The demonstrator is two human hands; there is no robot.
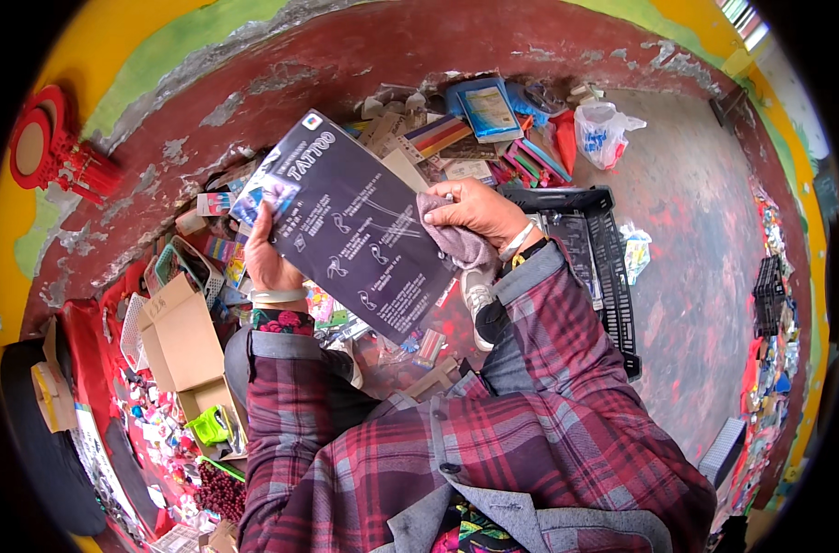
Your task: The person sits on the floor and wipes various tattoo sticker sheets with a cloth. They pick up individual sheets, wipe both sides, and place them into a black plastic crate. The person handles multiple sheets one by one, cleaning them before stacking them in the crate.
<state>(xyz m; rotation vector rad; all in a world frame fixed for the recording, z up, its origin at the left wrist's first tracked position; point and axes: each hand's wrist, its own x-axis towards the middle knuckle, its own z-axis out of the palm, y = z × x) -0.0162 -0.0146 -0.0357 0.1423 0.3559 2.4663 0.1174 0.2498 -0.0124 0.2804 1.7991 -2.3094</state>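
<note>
L hand (270, 258) holds dark card pack (355, 226) | R hand (475, 210) wipes w/ grey cloth (456, 244)

The room was bright with even daylight, and colours came through saturated. Light seemed to enter from the upper right, where a pale opening (745, 17) was blown out. Shadows were soft and faint on the red floor (705, 230). The dark glossy card (355, 221) carried a dull sheen. Fisheye curvature bent the walls, black vignette ringed the frame, and detail smeared near the rim.
</note>
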